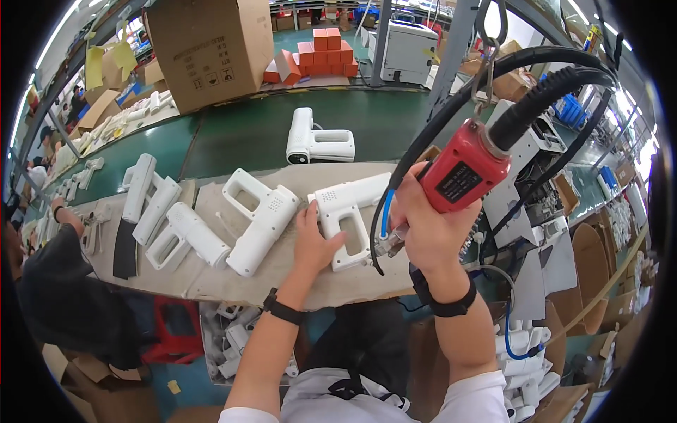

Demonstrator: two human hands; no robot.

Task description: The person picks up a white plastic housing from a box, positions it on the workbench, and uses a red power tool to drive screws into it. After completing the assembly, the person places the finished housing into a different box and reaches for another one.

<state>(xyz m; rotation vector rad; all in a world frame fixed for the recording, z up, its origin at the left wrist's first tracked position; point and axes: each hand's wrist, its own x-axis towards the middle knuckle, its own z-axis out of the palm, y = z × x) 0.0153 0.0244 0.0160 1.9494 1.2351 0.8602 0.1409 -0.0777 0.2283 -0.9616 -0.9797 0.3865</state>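
Observation:
My right hand point(435, 229) is wrapped round a red electric screwdriver point(462, 169), which hangs from a metal hook and has a thick black cable. Its tip points down at a white gun-shaped plastic housing point(344, 194) with a looped handle; my hand hides whether they touch. Against the housing's left end, my left hand point(314, 243) presses with its fingers, the thumb over the handle, holding it on the cardboard-covered bench. Left of that hand lies a similar white housing point(271, 211), then another white housing point(194, 233) close beside it.
On the green belt point(233, 141) lies one more white housing point(300, 134). Orange boxes point(321, 56) and a large carton point(211, 53) stand behind. A co-worker's arm point(67, 218) reaches in at left. Bins of white parts point(525, 374) sit below the bench.

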